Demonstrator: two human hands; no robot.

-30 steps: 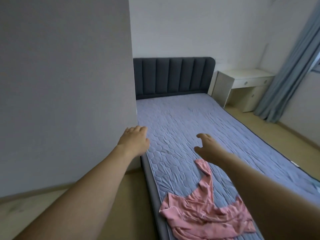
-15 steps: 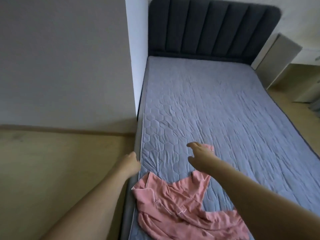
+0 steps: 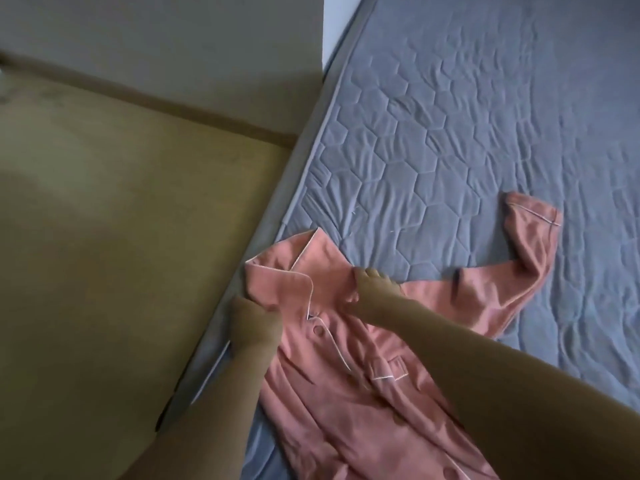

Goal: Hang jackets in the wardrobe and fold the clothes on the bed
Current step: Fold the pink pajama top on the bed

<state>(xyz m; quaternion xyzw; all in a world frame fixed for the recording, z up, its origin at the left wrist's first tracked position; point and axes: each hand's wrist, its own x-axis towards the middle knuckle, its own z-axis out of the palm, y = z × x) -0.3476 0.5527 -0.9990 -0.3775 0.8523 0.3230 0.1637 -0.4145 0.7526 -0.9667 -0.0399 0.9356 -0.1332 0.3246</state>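
While the pink shirt (image 3: pixel 349 368) lies on the bed (image 3: pixel 467 126), left hand (image 3: pixel 254 323) pinches its collar, right hand (image 3: pixel 375 287) grips the shoulder. Wall (image 3: pixel 156 46) and floor (image 3: pixel 114 254) sit left; forearms hide part of the shirt.

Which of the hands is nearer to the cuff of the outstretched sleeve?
Right. The right hand is at the shoulder, nearer the cuff; the left hand is at the collar, farther.

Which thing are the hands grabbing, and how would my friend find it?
Look at the grey bed, near its left edge by the floor. The pink shirt lies crumpled there, both hands on its collar. It is the only garment, with white piping and buttons.
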